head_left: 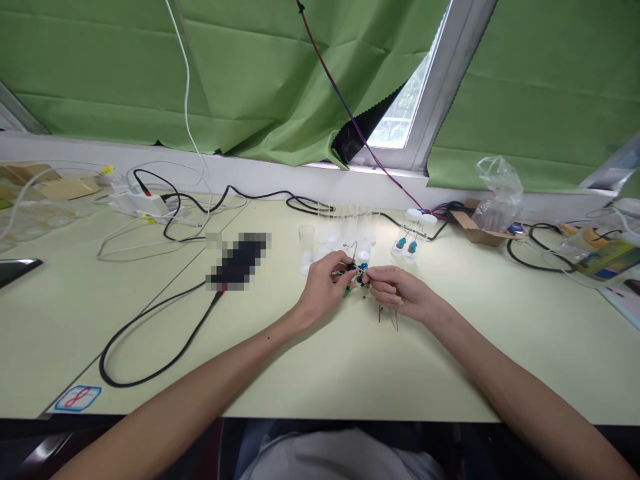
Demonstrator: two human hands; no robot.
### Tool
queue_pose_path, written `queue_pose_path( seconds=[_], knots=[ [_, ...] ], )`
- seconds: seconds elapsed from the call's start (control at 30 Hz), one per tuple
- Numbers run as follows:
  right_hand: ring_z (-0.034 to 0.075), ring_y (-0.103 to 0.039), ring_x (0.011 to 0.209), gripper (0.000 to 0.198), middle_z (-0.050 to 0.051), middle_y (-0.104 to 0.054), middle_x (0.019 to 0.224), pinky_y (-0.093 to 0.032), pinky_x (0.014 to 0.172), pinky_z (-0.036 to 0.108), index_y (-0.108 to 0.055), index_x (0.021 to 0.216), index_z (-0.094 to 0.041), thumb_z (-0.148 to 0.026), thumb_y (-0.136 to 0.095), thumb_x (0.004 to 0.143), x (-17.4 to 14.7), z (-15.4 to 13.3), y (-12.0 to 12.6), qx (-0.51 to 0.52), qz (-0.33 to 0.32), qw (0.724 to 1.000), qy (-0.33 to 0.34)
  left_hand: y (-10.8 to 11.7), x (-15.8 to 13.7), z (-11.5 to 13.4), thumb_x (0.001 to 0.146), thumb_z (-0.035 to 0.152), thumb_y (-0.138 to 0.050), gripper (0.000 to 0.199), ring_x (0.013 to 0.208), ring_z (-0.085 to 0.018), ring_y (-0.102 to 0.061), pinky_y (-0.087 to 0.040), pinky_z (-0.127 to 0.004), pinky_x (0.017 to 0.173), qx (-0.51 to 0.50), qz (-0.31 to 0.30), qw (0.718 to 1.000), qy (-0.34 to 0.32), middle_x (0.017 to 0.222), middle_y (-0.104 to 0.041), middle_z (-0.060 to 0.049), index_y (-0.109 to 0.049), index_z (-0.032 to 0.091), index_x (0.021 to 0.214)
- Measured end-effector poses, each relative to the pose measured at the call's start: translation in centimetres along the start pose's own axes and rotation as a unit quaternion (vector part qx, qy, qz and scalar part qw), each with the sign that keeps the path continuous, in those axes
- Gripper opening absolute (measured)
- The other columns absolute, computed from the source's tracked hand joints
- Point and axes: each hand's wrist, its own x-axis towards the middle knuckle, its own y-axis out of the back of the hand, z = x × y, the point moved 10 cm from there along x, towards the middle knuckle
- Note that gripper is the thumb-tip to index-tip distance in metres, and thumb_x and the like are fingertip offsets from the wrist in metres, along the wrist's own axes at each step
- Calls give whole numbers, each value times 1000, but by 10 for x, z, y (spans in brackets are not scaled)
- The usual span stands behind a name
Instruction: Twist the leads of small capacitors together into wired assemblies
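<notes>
Close together over the table, my two hands work on a small black piece (351, 267) with a thin bent metal wire (355, 250) rising from it. My left hand (323, 287) is closed around the black piece. Thumb and forefinger of my right hand (400, 292) pinch a thin light rod or wire end against it. Small blue (364, 267) and green (347, 291) parts lie by the fingertips, partly hidden. Below my right hand are thin metal wires (395, 319). Behind stand clear plastic tubes (345, 227); two capped ones (411, 243) contain blue pieces and wires.
A pixelated dark device (237, 263) lies to the left with a black cable (150, 381) looping towards the front. A white power strip (143, 200) and cords are at the back left. An open cardboard box (477, 227) with a plastic bag (500, 200) sits at the back right.
</notes>
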Motion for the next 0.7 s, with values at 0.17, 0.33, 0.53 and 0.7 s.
queue_pose_path(
  seconds=[0.17,0.33,0.53,0.7],
  knots=[
    [4,-22,38,21,-10,-32,45,-16,35,17,-66,79,-13,-34,-72,80,-1,3,-5,28,-11,999,-16,0,1,1,85,30,-63,11,81,-16,-65,-56,-26,66,-6,-1,1000,6,90,-63,-4,-57,20,85],
    [5,-26,39,26,-10,-36,43,-20,36,18,-66,80,-14,-38,-73,80,-3,-1,-12,-1,-20,1000,11,-2,1,-4,83,31,-64,13,84,-18,-67,-54,-26,66,-36,-8,999,33,93,-64,-5,-57,20,86],
    [6,-38,40,35,-7,-48,47,-21,39,21,-63,85,-14,-49,-67,86,-3,-9,-17,-67,-35,995,60,-4,2,-10,80,31,-68,17,79,-16,-67,-53,-26,65,-88,-8,994,70,92,-65,-4,-57,19,86],
    [7,-42,42,37,-6,-49,48,-23,42,22,-63,84,-15,-52,-66,87,-5,-14,-19,-85,-31,992,85,-6,2,-10,78,30,-69,18,77,-16,-68,-51,-25,63,-120,-16,989,85,88,-64,-4,-56,18,84]
  ],
)
